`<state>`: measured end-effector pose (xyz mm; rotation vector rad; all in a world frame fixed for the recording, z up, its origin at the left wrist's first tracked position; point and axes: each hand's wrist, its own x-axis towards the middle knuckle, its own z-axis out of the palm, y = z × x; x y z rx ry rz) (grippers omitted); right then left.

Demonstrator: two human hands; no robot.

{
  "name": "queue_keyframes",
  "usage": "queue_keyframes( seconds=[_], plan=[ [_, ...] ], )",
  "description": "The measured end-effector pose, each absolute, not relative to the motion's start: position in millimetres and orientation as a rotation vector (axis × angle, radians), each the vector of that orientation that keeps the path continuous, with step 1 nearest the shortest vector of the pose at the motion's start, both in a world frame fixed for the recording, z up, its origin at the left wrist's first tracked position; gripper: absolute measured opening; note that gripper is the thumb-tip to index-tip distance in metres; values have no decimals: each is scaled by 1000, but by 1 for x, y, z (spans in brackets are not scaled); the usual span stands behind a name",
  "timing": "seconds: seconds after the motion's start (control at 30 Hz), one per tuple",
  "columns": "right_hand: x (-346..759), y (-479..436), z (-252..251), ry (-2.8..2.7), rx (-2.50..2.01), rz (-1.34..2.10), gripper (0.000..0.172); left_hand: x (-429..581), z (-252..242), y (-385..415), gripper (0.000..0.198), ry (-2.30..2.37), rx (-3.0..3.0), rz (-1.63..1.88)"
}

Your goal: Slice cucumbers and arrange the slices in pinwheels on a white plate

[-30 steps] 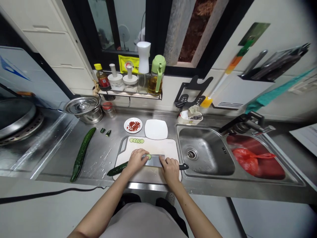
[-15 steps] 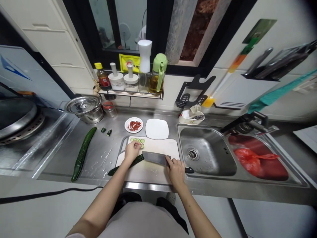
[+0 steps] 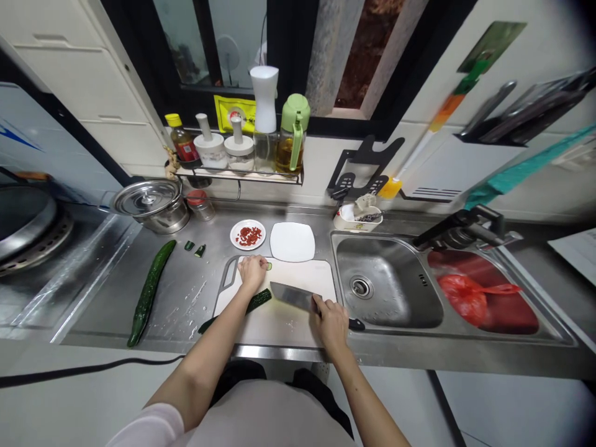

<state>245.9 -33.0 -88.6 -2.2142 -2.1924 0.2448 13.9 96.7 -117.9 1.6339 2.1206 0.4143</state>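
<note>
My right hand (image 3: 329,320) is closed round the black handle of a cleaver (image 3: 292,295), whose blade lies low over the white cutting board (image 3: 298,316). My left hand (image 3: 252,270) rests at the board's far left corner, fingers curled down over the row of cucumber slices (image 3: 269,266), most of them hidden beneath it. The partly cut cucumber (image 3: 254,304) lies slanting across the board's left edge, untouched, just left of the blade.
A whole cucumber (image 3: 149,291) and two cut ends (image 3: 194,248) lie on the wet steel counter at left. Behind the board stand a dish of red bits (image 3: 248,235) and a white square plate (image 3: 292,241). Sink (image 3: 386,285) at right, lidded pot (image 3: 149,203) at back left.
My left hand left the cucumber beside the blade and moved to the slices at the board's far corner. The cleaver swung slightly, staying in my right hand.
</note>
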Motion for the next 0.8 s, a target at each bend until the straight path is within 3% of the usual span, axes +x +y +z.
queue_keyframes(
  seconds=[0.5, 0.8],
  plan=[
    [240, -26, -83, -2142, -2254, 365, 41, 17, -128, 99, 14, 2131, 1781, 433],
    [228, -15, -83, -1896, -2145, 714, 36, -5, -123, 78, 20, 2176, 1605, 675]
  ],
)
